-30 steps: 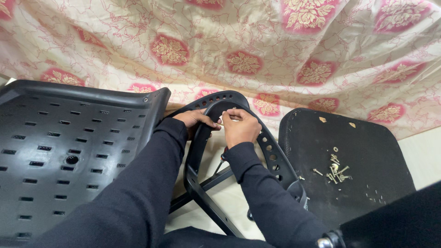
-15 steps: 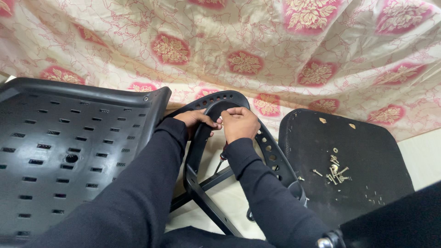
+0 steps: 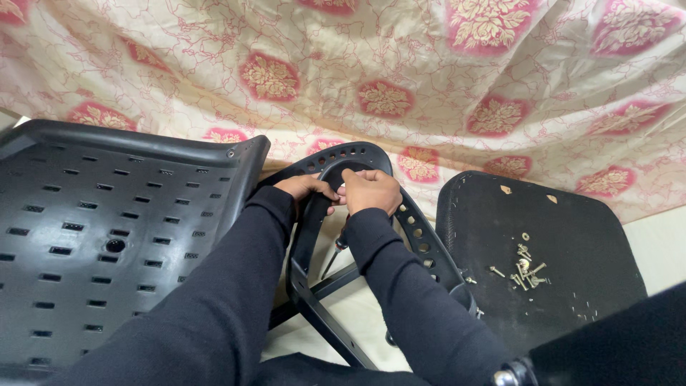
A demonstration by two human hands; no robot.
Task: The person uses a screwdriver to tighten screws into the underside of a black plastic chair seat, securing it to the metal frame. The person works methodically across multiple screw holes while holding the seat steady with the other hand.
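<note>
Both my hands meet on the top bend of a black curved chair frame with a row of holes. My left hand grips the inner edge of the bend. My right hand is curled over the frame right beside it. The fingertips of both hands touch at a small pale part that is mostly hidden. A screwdriver sticks out from under my right palm, its shaft pointing down and left. Black sleeves cover both arms.
A large black perforated chair shell lies at the left against the frame. At the right, a black seat pad carries several loose screws and washers. A cream and red flowered cloth covers the back. A black part fills the bottom right corner.
My right hand has closed in toward the left hand on the bend of the frame. The frame and the other parts have stayed where they were.
</note>
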